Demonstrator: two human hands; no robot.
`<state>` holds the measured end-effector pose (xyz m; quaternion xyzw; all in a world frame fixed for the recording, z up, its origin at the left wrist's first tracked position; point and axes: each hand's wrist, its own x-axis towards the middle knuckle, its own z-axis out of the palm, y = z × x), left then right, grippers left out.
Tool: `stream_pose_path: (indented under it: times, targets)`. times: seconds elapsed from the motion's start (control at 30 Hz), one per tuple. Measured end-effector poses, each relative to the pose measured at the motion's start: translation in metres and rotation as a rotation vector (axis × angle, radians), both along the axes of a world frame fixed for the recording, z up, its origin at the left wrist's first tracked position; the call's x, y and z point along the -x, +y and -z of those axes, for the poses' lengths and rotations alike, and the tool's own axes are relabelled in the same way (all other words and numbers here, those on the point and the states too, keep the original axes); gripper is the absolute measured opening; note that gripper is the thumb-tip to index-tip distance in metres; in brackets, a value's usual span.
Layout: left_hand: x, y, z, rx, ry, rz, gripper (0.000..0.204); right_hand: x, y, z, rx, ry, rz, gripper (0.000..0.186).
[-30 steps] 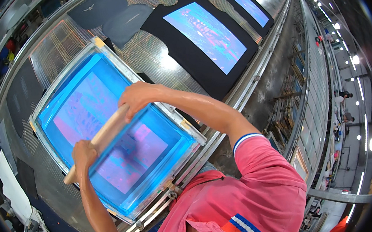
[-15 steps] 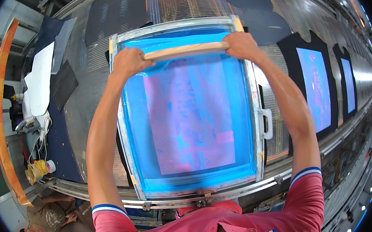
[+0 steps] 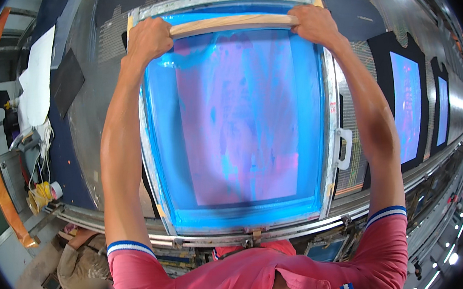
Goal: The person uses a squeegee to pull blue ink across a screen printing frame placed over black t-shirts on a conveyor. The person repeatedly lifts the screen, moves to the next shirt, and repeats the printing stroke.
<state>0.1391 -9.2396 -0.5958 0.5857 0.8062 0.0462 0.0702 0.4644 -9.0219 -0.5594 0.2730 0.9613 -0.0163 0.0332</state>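
Note:
My left hand (image 3: 148, 39) and my right hand (image 3: 314, 22) are closed round the two ends of a squeegee's wooden handle (image 3: 232, 24). The squeegee lies crosswise near the far side of a screen printing frame (image 3: 224, 1); its blade is hidden. Inside the frame, the blue mesh (image 3: 170, 166) has a large rectangular area (image 3: 240, 121) streaked pink, purple and blue. Wet blue ink (image 3: 201, 51) shows just on the near side of the handle, towards the left. Both arms stretch out over the frame.
A white handle (image 3: 345, 149) juts from the frame's right side. To the right lie dark fabric pieces with printed panels (image 3: 407, 104). A metal rail (image 3: 206, 238) runs along the near edge. At left are white sheet (image 3: 39, 78), cables and yellow tape (image 3: 40, 198); another person (image 3: 85, 262) is lower left.
Both hands and the squeegee have moved a little farther away, closer to the frame's far edge. My view has shifted, so the frame sits higher in the picture. The grip is unchanged.

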Motion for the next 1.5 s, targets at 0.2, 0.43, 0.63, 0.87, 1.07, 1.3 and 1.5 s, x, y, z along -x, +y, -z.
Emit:
stream_pose_path:
  times: [0.2, 0.43, 0.63, 0.87, 1.07, 1.3, 1.5]
  targets:
    - [-0.045, -0.077, 0.002, -0.104, -0.045, 0.014, 0.028, -0.046, -0.067, 0.002, 0.060, 0.022, -0.020, 0.016]
    - [-0.127, -0.198, -0.010, -0.041, -0.046, 0.014, 0.032, -0.124, -0.196, -0.009, 0.099, -0.020, 0.003, 0.020]
    - [-0.200, -0.315, -0.013, -0.028, -0.090, -0.035, 0.038, -0.196, -0.309, -0.015, 0.111, 0.103, -0.055, 0.012]
    - [-0.273, -0.418, -0.019, -0.168, -0.161, 0.013, 0.030, -0.265, -0.412, -0.024, 0.145, 0.172, -0.074, 0.012]
    - [-0.253, -0.402, -0.033, 0.088, -0.178, 0.014, 0.025, -0.255, -0.395, -0.029, 0.207, 0.019, -0.052, 0.015]
    - [-0.148, -0.247, -0.035, 0.054, -0.150, 0.005, 0.030, -0.149, -0.239, -0.023, 0.128, -0.055, -0.012, 0.016]
    - [-0.051, -0.081, -0.021, 0.066, -0.082, -0.020, 0.026, -0.050, -0.074, -0.007, 0.008, -0.022, -0.014, 0.027]
